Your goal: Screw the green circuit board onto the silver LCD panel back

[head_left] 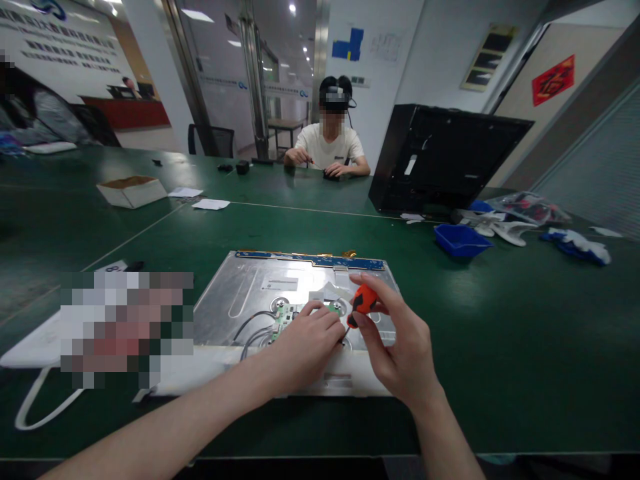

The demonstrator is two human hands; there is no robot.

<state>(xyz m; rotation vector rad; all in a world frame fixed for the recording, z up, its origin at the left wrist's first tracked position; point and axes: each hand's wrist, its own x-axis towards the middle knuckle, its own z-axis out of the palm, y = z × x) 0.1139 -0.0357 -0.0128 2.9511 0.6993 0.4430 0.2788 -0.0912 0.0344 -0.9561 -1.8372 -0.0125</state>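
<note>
My right hand [403, 350] pinches the orange and black handle of a screwdriver [365, 299] between thumb and fingers. The screwdriver's shaft slants down toward my left hand [311, 341], whose fingers are curled over the right part of a green circuit board [286, 312]. What those fingers grip is hidden beneath them. The board sits on the silver metal back of a display panel [250, 283] lying on the table. Dark cables [253, 320] run from the board's left side. A blue circuit strip [300, 259] lines the panel's far edge.
On the green table [525, 347], a blue tray [461, 240], gloves [577, 245] and a black monitor housing [445, 160] are at right. An open box [133, 191] stands left, beyond a white device [35, 340] partly blurred out. A person [330, 143] sits opposite, handling small items.
</note>
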